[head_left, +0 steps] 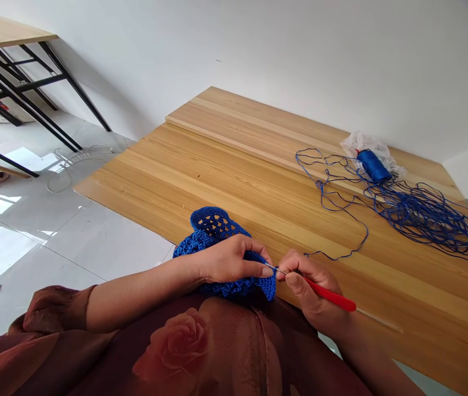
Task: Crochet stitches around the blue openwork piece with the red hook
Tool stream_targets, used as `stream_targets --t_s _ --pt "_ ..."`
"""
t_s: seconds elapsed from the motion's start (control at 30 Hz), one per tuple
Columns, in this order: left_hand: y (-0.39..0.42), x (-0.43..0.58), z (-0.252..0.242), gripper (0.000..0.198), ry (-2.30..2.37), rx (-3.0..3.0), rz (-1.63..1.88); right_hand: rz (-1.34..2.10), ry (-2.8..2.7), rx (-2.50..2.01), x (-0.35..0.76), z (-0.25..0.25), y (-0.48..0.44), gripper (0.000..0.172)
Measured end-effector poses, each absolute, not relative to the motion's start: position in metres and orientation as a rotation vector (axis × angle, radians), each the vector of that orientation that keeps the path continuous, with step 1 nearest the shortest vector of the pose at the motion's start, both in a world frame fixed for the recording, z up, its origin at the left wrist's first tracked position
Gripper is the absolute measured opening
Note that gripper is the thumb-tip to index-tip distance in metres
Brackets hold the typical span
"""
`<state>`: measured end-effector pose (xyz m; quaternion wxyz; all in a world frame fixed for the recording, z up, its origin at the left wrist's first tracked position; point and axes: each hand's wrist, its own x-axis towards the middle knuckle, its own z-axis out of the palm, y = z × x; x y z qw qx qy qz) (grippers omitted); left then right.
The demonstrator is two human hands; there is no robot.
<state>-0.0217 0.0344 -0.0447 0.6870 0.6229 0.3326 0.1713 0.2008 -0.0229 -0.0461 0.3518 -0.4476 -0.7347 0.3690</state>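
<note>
Right hand grips a red crochet hook, left hand clamps blue crochet.

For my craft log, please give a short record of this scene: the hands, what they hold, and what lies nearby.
left hand: holds a blue crochet mesh piece
right hand: holds a red-handled crochet hook, tip at the piece
thread: blue spool on a plastic bag, loose blue thread beside it
surface: wooden table
</note>
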Motion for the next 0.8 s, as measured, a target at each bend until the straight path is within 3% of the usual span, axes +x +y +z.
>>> stream_targets --t_s 0.1,0.17,0.3,0.5,0.8 --pt "0.032 -0.022 -0.044 0.025 0.794 1.407 0.432 0.490 -2.029 -1.209 0.199 -0.050 -0.022 0.022" --pt "0.032 -0.023 -0.044 0.026 0.786 1.357 0.452 0.372 -2.070 -1.219 0.201 -0.049 -0.021 0.017" --pt "0.032 -0.024 -0.044 0.024 0.788 1.076 0.463 0.579 -1.978 -1.252 0.208 -0.048 -0.021 0.015" --pt "0.029 -0.019 -0.045 0.024 0.809 0.756 0.446 1.030 -1.869 -1.215 0.214 -0.047 -0.013 0.025" --pt "0.028 -0.017 -0.045 0.021 0.864 0.893 0.486 1.081 -2.173 -1.184 0.224 -0.022 0.010 0.026"
